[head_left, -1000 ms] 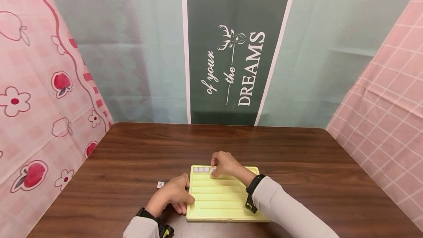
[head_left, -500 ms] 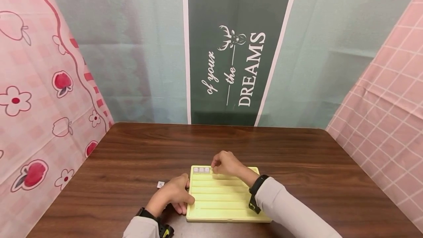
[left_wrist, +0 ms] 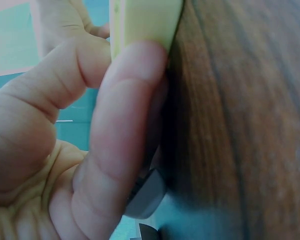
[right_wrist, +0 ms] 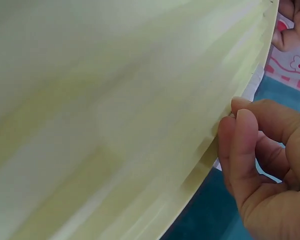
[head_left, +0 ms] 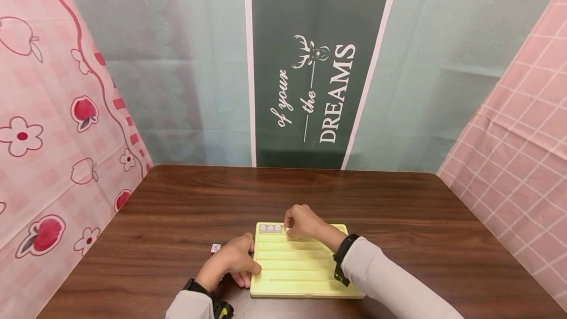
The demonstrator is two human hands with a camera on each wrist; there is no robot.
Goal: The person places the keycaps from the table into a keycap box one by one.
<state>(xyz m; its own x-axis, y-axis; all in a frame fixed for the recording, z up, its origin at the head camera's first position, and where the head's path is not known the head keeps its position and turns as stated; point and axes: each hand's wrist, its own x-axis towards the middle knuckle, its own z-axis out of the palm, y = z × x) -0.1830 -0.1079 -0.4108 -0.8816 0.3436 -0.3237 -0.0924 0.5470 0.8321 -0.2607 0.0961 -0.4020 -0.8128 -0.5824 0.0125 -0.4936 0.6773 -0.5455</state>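
Observation:
A shallow yellow ridged tray (head_left: 301, 275) lies on the table in the head view. Three pale keycaps (head_left: 270, 229) sit side by side in its far left corner. Just right of them, my right hand (head_left: 305, 223) pinches a small white keycap (head_left: 288, 230), mostly hidden by the fingers, low over the far row. In the right wrist view its fingertips (right_wrist: 246, 120) meet at the tray's edge. My left hand (head_left: 236, 259) grips the tray's left side, thumb on the rim; the left wrist view shows a finger (left_wrist: 125, 105) pressed against the yellow wall.
One loose white keycap (head_left: 215, 248) lies on the brown wooden table (head_left: 177, 220), left of the tray and close to my left hand. Printed cloth hangs behind the table (head_left: 221, 87) and along both sides.
My right hand has shifted slightly right and its fingers have drawn closer together, covering more of the keycap they pinch. The left hand and the tray have stayed put.

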